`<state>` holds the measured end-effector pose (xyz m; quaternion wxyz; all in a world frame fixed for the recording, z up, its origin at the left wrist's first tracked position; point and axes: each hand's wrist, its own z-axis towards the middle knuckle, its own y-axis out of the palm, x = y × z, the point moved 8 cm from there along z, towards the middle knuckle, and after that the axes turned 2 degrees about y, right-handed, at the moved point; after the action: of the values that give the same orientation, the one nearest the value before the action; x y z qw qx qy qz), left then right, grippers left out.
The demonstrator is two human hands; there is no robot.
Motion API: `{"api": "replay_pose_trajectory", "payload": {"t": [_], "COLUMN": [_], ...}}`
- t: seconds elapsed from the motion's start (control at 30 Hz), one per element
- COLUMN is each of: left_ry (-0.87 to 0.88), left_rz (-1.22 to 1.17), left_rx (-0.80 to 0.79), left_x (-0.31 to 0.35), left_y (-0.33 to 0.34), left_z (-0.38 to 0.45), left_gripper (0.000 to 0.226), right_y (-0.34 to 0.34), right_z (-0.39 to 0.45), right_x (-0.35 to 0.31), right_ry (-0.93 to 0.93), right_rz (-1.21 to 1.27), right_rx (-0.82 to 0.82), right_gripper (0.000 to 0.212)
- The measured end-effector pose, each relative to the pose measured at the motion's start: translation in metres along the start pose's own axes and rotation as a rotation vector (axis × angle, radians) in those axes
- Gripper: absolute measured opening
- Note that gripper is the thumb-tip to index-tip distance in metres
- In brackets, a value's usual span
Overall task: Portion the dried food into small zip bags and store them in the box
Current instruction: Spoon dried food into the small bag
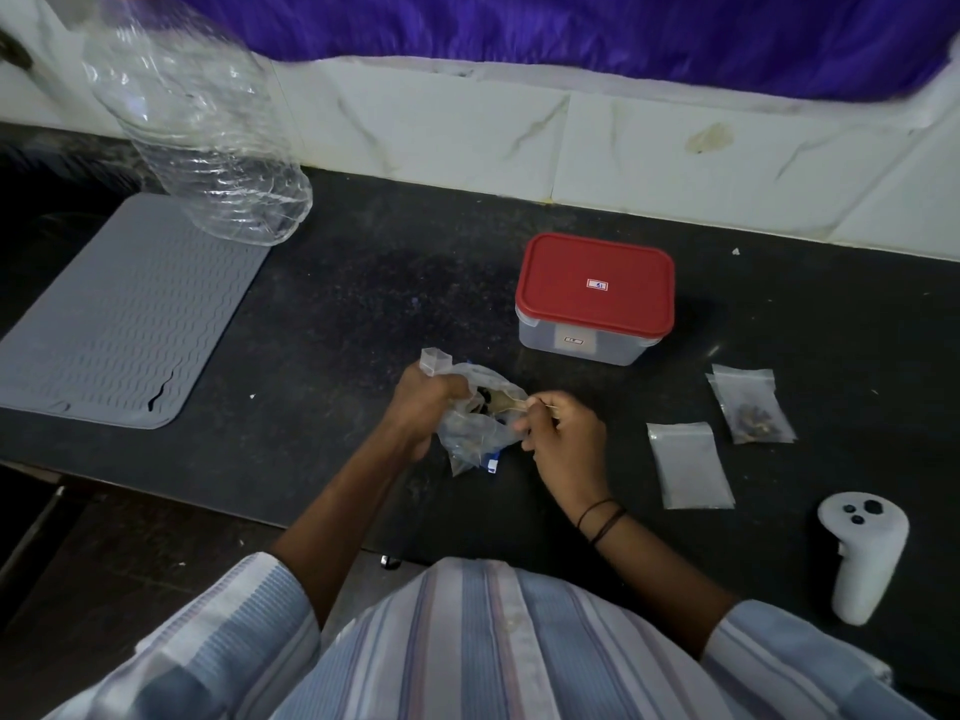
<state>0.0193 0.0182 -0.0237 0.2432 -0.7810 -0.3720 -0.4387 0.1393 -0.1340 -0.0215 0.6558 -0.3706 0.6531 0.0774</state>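
Over the middle of the black counter, my left hand [423, 407] grips a crumpled clear plastic bag of dried food [475, 423] together with a small zip bag whose corner sticks up above the fist. My right hand [563, 439] pinches a pale strip at the bag's mouth. A clear box with a red lid [595, 296] stands closed behind the hands. To the right lie a filled small zip bag [753, 407] with dark pieces inside and an empty flat zip bag [688, 465].
A grey ribbed mat [119, 314] covers the counter's left part, with a large clear plastic bottle [197, 122] at its far corner. A white hand controller [860, 553] lies at the front right. A tiled wall runs along the back.
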Motion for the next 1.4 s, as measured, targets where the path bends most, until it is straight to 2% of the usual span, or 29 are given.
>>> {"api": "replay_pose_trajectory", "payload": {"t": [0.23,0.57,0.8,0.87,0.97,1.03,1.27,1.4], "left_ry": [0.063,0.201,0.214,0.292,0.499,0.620,0.815,0.893], "left_rz": [0.031,0.174,0.311,0.365,0.420,0.424,0.508,0.576], "left_rx": [0.019,0.126,0.146,0.204,0.345,0.379,0.283,0.283], "left_x": [0.003,0.009,0.009,0.014,0.030,0.042,0.063,0.070], "left_y": [-0.004,-0.012,-0.017,-0.021,-0.030,-0.031,-0.009,0.004], "left_z": [0.004,0.007,0.005,-0.001,-0.017,-0.028,-0.042,-0.049], "left_gripper": [0.023,0.025,0.036,0.037,0.036,0.034,0.034,0.034], "right_y": [0.003,-0.007,-0.025,-0.033,-0.047,-0.057,-0.070,-0.065], "right_z": [-0.003,-0.008,-0.015,-0.018,-0.022,-0.025,-0.034,-0.037], "right_x": [0.022,0.020,0.012,0.006,-0.006,-0.018,-0.075,-0.087], "right_ry": [0.250,0.219,0.194,0.191,0.183,0.165,0.090,0.065], "right_rz": [0.369,0.486,0.418,0.412,0.455,0.511,0.639,0.612], "right_rx": [0.000,0.083,0.107,0.122,0.154,0.174,0.120,0.090], "right_gripper": [0.015,0.015,0.015,0.015,0.015,0.016,0.020,0.018]}}
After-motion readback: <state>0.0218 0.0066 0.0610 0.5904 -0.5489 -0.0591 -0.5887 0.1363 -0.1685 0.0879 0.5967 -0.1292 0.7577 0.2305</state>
